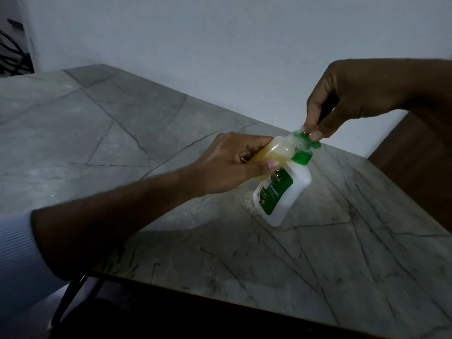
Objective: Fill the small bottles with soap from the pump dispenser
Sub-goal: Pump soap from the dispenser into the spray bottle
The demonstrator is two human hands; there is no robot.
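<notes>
Head-camera view, dim light: a small bottle [105, 154] holding yellow soap is gripped in the left hand [230, 165], fingers and thumb closed around its body, and is held tilted almost on its side with its neck toward the green pump head [307, 140] of the dispenser. The bottle's mouth is seen right at the pump's spout; whether the two are touching cannot be told through the blur. The right hand [347, 101] is seen above the pump, its thumb and fingertips pinched on the top of the green head, so that grip is closed on the pump head.

The pump dispenser [285, 194], a white bottle with a green label reading "ORIGINAL", is stood on the grey marbled bench [122, 113], leaning in the wide-angle picture, just below and to the right of the small bottle. A patch of wet droplets or foam [247, 201] is seen on the bench touching the dispenser's base on its left side.

A pale ribbed sleeve [17, 250] is visible at the left forearm. A plain white wall [220, 45] is seen behind the bench, and a brown wooden surface [413, 162] beyond its right edge.
</notes>
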